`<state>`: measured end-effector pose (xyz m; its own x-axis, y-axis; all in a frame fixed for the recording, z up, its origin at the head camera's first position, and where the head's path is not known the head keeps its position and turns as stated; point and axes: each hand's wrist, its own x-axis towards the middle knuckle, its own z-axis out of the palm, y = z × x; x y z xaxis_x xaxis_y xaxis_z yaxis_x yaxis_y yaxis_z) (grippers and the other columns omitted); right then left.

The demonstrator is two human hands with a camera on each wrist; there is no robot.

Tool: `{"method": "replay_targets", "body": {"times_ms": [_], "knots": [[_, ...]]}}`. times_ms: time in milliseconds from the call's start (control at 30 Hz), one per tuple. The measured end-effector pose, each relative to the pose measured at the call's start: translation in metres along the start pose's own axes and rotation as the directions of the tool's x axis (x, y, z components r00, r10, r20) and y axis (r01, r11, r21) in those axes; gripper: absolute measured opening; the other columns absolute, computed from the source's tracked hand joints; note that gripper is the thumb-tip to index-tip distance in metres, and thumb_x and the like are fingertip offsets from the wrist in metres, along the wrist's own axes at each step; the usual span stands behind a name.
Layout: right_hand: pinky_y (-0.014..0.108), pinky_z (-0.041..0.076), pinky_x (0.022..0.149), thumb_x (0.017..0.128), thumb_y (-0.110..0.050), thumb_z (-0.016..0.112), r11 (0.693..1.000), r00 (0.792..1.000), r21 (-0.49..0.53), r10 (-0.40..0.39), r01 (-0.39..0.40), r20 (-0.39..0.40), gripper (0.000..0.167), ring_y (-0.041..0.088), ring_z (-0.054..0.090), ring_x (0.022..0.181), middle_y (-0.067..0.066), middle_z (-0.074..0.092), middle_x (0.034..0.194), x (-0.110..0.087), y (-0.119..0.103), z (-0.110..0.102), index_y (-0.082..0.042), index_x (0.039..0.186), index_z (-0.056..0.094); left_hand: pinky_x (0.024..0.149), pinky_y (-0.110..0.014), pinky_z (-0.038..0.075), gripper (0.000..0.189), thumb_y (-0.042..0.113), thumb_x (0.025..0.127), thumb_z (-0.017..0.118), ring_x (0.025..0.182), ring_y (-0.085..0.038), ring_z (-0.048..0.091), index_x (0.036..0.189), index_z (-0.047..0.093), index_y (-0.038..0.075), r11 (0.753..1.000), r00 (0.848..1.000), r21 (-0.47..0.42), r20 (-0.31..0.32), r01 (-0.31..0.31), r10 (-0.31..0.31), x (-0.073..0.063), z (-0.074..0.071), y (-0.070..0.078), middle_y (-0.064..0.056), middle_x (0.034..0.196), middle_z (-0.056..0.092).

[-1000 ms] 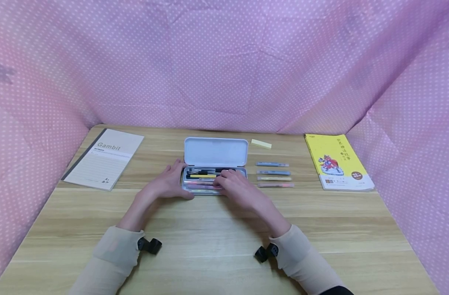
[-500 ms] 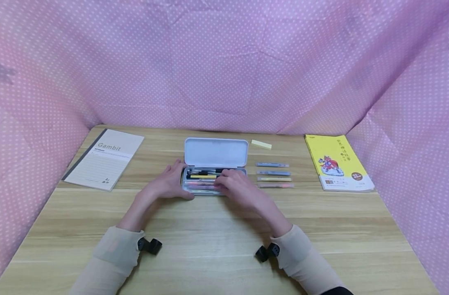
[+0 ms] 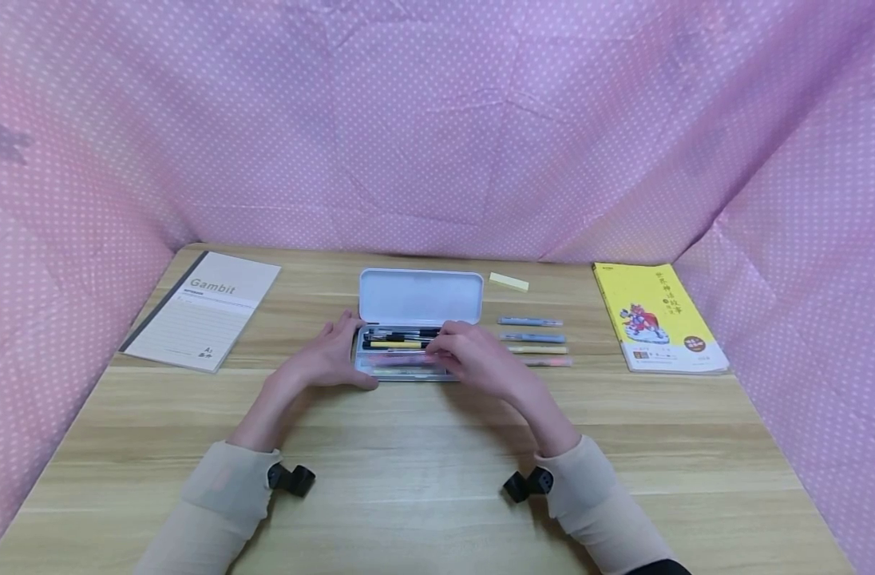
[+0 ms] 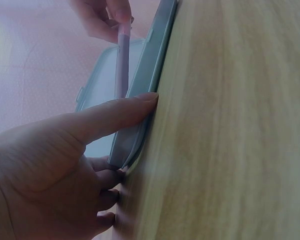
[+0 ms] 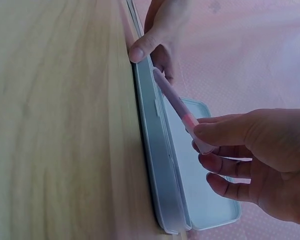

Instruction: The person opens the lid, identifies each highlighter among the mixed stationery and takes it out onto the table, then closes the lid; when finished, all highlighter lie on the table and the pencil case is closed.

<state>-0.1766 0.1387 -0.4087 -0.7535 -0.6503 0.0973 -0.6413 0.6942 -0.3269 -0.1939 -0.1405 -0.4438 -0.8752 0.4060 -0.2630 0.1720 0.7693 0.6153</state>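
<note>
A light-blue pencil case lies on the table with its lid raised at the back. Black pens and a yellow one lie inside it. My left hand holds the case's left end, thumb along the front side and fingers curled round the end. Between thumb and fingers, my right hand pinches a purple highlighter with a pink band by its right end. The highlighter hangs over the front part of the case, tilted in the right wrist view. My right hand hides the case's right end.
Right of the case, blue highlighters, a yellow one and a pink one lie in a row. A pale yellow strip lies behind them. A notebook is at left, a yellow book at right.
My right hand has moved right and lifted slightly, drawing the purple highlighter up from the front of the case. My left hand has stayed on the case's left end.
</note>
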Motion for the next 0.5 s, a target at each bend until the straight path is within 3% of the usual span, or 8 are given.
{"method": "replay_targets", "body": {"times_ms": [300,500], "knots": [[0.023,0.053,0.071,0.098,-0.017,0.069,1.000,0.999,0.018,-0.024,0.025,-0.038,0.013,0.007,0.059,0.080,-0.004,0.069,0.094,-0.004,0.008,-0.002,-0.015,0.106,0.079,0.131,-0.062,0.003,0.108,0.040,0.072,0.088,0.159,-0.049,0.004,0.153,0.030,0.000,1.000,1.000,0.009,0.001,0.005,-0.005,-0.001,-0.001,-0.001,-0.032,0.169,0.013],[0.026,0.055,0.073,0.096,-0.013,0.072,0.997,0.997,0.071,0.034,-0.029,-0.076,0.013,0.009,0.060,0.084,-0.004,0.070,0.096,-0.028,0.030,-0.006,-0.015,0.107,0.079,0.132,-0.061,0.002,0.107,0.040,0.072,0.089,0.160,-0.047,0.001,0.153,0.030,0.000,1.000,1.000,0.000,0.008,0.004,-0.004,0.000,-0.001,-0.001,-0.030,0.169,0.012]]}}
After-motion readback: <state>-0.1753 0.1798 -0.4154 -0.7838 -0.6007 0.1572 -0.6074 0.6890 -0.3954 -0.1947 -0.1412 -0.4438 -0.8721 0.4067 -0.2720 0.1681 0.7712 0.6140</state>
